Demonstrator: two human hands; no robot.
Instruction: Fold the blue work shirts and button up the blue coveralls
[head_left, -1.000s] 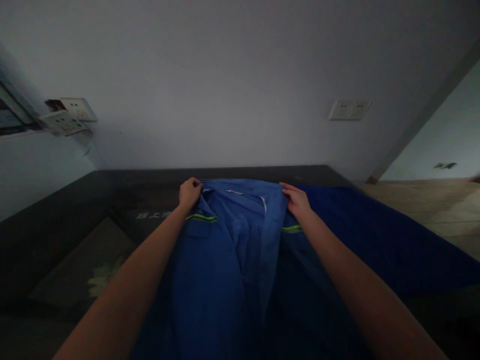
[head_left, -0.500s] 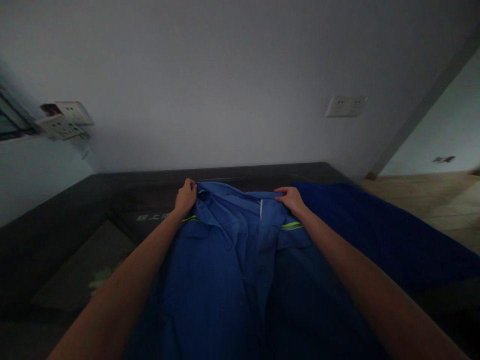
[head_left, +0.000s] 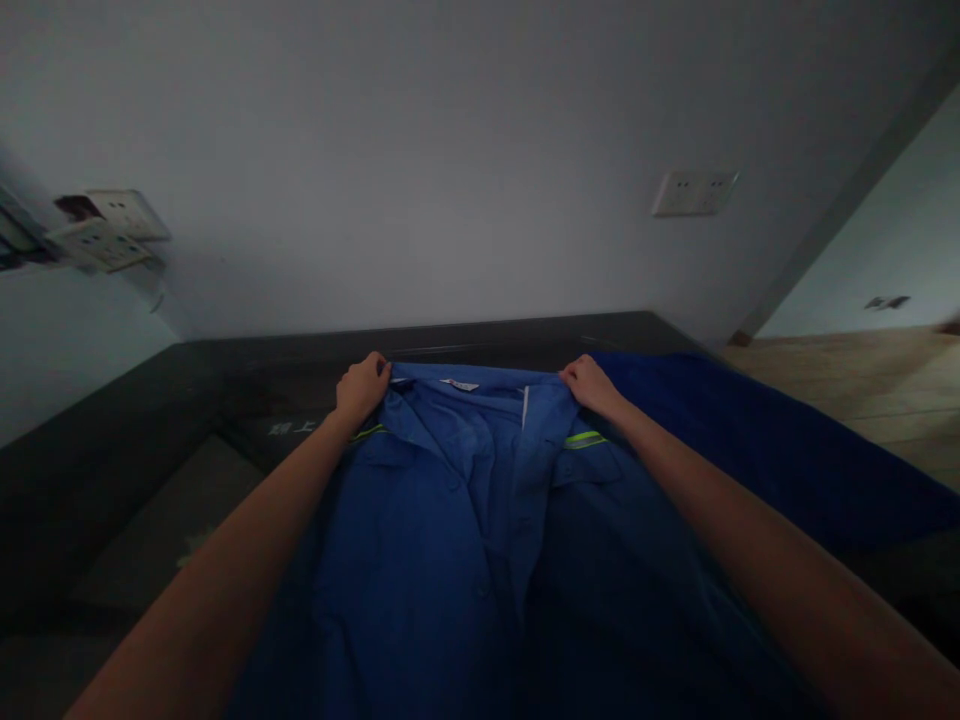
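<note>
A blue work shirt (head_left: 450, 520) with yellow-green reflective strips on its chest pockets lies spread front-up on a dark table (head_left: 150, 440). My left hand (head_left: 361, 386) is closed on the shirt's left shoulder by the collar. At the other shoulder, my right hand (head_left: 591, 385) pinches the cloth. The collar with a small white label (head_left: 459, 384) lies stretched between the two hands. One sleeve (head_left: 765, 440) trails off to the right over the table's edge.
A pale wall rises just behind the table, with a double socket (head_left: 694, 192) at right and socket boxes (head_left: 105, 230) at left. Pale floor tiles (head_left: 885, 380) show at the right. Faint white lettering (head_left: 296, 428) marks the tabletop.
Both hands have pulled the shoulders apart and a little farther from me. The bunched front has flattened and the collar label now shows.
</note>
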